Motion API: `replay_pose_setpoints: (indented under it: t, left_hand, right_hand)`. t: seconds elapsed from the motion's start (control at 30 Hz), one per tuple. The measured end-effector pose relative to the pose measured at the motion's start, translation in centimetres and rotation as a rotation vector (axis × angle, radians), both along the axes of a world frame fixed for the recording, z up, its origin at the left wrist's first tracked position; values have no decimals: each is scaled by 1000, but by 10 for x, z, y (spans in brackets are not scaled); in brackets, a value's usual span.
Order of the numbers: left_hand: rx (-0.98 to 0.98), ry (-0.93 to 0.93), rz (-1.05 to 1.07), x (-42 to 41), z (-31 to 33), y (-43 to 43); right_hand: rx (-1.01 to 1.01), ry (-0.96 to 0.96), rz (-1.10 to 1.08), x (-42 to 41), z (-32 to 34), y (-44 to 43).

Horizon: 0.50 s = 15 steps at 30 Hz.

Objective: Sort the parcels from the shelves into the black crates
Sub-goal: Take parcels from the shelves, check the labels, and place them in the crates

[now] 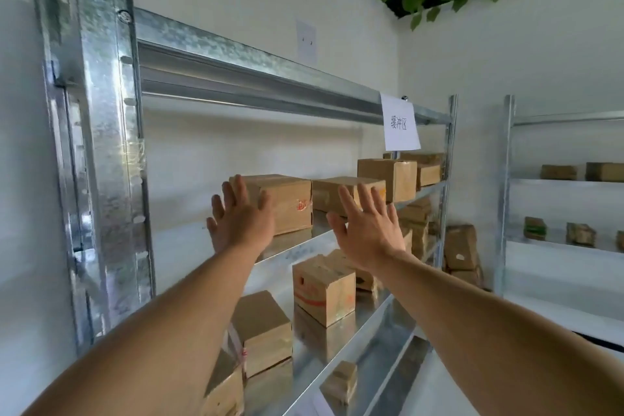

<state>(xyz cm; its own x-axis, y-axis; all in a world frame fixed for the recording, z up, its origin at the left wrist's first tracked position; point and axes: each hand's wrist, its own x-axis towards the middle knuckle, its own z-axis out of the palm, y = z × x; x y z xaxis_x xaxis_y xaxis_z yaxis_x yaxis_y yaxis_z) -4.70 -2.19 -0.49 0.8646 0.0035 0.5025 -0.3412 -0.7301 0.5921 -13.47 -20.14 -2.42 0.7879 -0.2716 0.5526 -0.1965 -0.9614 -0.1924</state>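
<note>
Cardboard parcels point(287, 204) along galvanised shelves point(179, 240)

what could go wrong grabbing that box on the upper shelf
The left hand and right hand are open, not gripping. A loose squeeze could let the box slip and fall onto the lower box. The right hand is near the neighbouring box and might knock it.
</note>
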Motion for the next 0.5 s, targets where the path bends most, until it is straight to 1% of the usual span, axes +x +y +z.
replay_pose_setpoints:
  t: [0.07,0.13,0.2,0.3,0.4,0.5]
  left_hand:
    - [-175,136,8,26,12,-10]
    - [-341,215,36,76,19,-31]
    - [-527,313,0,105,26,-36]
    - [-786,423,-63,117,31,-36]
    - [-889,505,-34,150,37,-49]
    - [-927,593,47,177,37,-57]
  right_hand:
    - [130,-26,75,34,7,-11]
    - [225,-31,131,98,14,-31]
    - [349,-41,142,137,24,-40]
    - [496,-20,157,159,37,-42]
    - [678,-13,206,205,55,-56]
    - [970,26,221,243,59,-66]
